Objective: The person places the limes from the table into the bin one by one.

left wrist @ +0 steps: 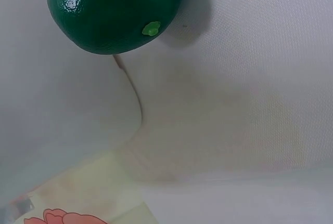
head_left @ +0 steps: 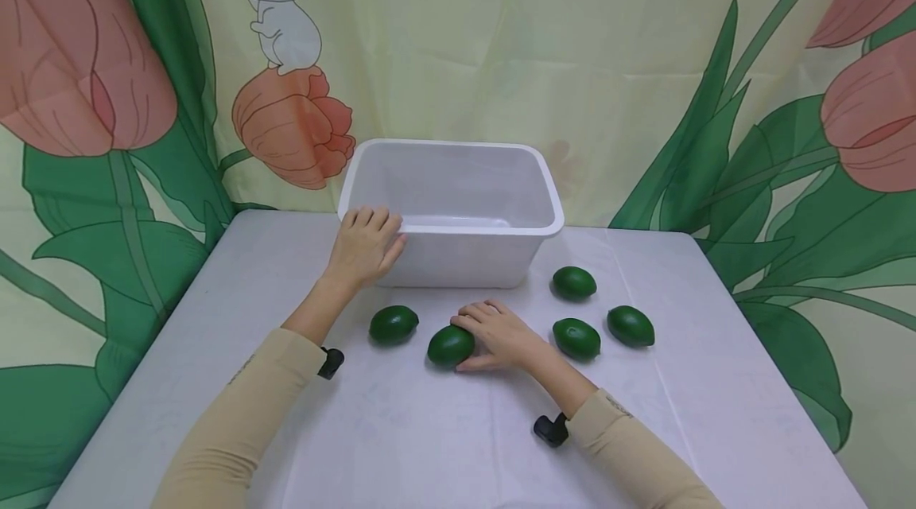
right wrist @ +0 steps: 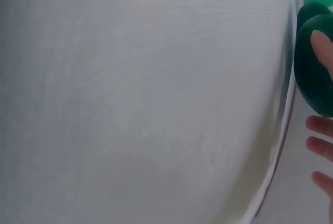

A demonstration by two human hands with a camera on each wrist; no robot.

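Observation:
A white plastic tub (head_left: 458,261) stands at the back of the table, its opening facing up. My left hand (head_left: 361,246) grips its front rim near the left corner, fingers over the edge. Lower down, my right hand (head_left: 497,336) holds a green lime (head_left: 448,347) on the cloth, thumb on the near side and fingers on the far side. In the right wrist view the thumb lies against this lime (right wrist: 311,73). Left of it, another lime (head_left: 393,325) rests below my left hand; the left wrist view shows a lime (left wrist: 112,13) with its pale stem end.
To the right lie a lime (head_left: 574,283) near the tub, a second lime (head_left: 576,339) nearer me and a third lime (head_left: 631,326) farther right. A white cloth (head_left: 415,437) covers the table. Behind hangs a curtain (head_left: 458,32) printed with tulips.

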